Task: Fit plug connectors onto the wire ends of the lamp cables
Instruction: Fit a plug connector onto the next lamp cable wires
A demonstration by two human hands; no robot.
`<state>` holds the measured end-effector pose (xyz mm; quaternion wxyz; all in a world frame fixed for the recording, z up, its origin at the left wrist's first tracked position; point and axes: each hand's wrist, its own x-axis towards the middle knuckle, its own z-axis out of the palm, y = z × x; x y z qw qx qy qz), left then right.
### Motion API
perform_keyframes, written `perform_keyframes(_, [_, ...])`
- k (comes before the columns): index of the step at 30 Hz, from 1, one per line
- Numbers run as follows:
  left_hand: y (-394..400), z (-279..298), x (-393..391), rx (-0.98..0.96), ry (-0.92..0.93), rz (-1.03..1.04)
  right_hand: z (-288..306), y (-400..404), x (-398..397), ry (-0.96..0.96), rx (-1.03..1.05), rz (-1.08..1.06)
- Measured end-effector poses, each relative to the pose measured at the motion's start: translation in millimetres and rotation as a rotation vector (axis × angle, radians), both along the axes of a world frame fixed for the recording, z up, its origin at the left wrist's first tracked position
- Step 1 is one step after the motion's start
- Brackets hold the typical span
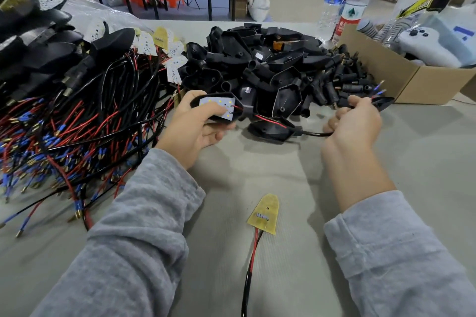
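Most of the work looks still ahead: a large tangle of lamp cables (77, 123) lies left of the pile of black housings (270, 64), its blue-sleeved ends bare of plugs. The left hand (195, 123) curls round a housing with its LED board (219, 108), just in front of that pile. The right hand (355, 123) pinches that lamp's cable (314, 134), whose wire ends (378, 87) poke out above the fingers beside the loose plug connectors (353, 85).

Left hand (195, 123) grips lamp housing (219, 108); right hand (353, 123) apparently pinches its cable (314, 133).

bottle (350, 5) | red label, white characters, not legible | other labels too blurred
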<state>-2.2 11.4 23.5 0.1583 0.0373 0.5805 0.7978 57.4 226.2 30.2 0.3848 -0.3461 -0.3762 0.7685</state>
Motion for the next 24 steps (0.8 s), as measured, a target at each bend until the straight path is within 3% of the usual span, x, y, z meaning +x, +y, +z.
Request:
perform_keyframes(4, [1,-2,1,-0.115,0.073,-0.131,4,34,1,-0.104,0.105,-0.075])
perform_keyframes(7, [4,-1,8,-0.229,0.162,-0.273,5,53,-6,-0.268,0.187,0.004])
perform_keyframes(11, [9,0,15,-0.378,0.239,-0.421,-8,61,-17,-0.502,0.473,0.102])
perform_keyframes(15, [12,-1,14,-0.439,0.275,-0.456,-14,65,-30,-0.680,0.799,0.261])
perform_keyframes(18, [14,-3,11,-0.472,0.294,-0.463,-8,69,-39,-0.828,0.915,0.360])
perform_keyframes(24, [10,-4,7,-0.481,0.276,-0.520,-15,59,-43,-1.003,1.080,0.312])
